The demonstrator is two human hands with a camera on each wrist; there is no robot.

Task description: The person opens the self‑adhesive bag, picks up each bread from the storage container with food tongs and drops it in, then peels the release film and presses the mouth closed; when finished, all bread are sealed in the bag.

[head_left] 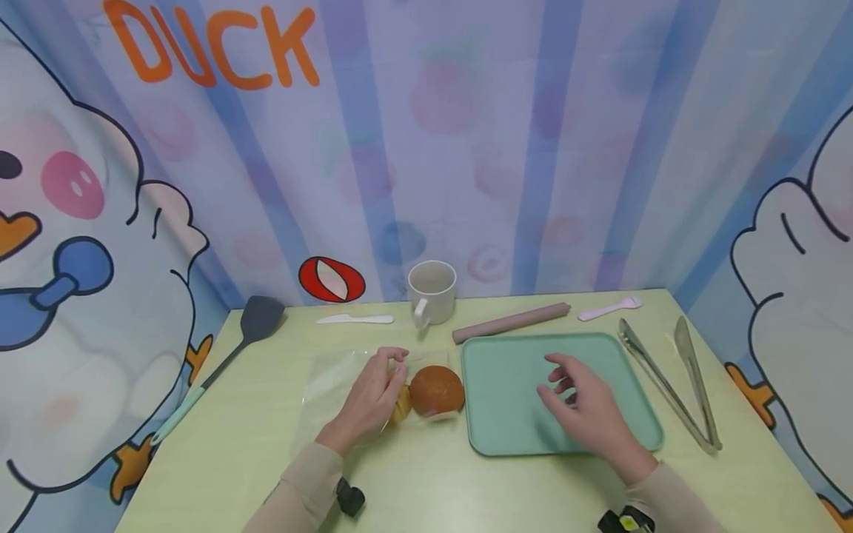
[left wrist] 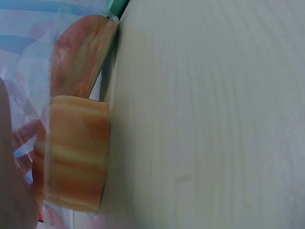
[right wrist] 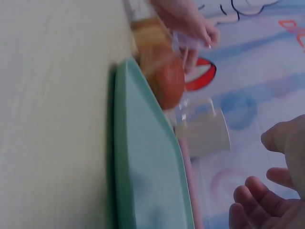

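Note:
My left hand (head_left: 368,396) is over a clear plastic bag (head_left: 326,374), beside a yellowish bread piece (head_left: 401,407) that it partly covers. In the left wrist view this bread (left wrist: 76,152) is blocky with a golden-brown crust, and fingers (left wrist: 26,133) show through the film next to it. Whether they pinch the bag or bread is unclear. A round brown bun (head_left: 436,391) lies just right of it, by the tray. My right hand (head_left: 586,406) hovers above the green tray (head_left: 503,396), fingers loosely bent and holding nothing.
Behind the bag and tray are a white mug (head_left: 433,292), a white knife (head_left: 355,319), a mauve rod (head_left: 509,323) and a small pink utensil (head_left: 609,308). Metal tongs (head_left: 696,385) lie right of the tray, a dark spatula (head_left: 260,318) far left. A printed curtain (head_left: 460,185) hangs behind the table.

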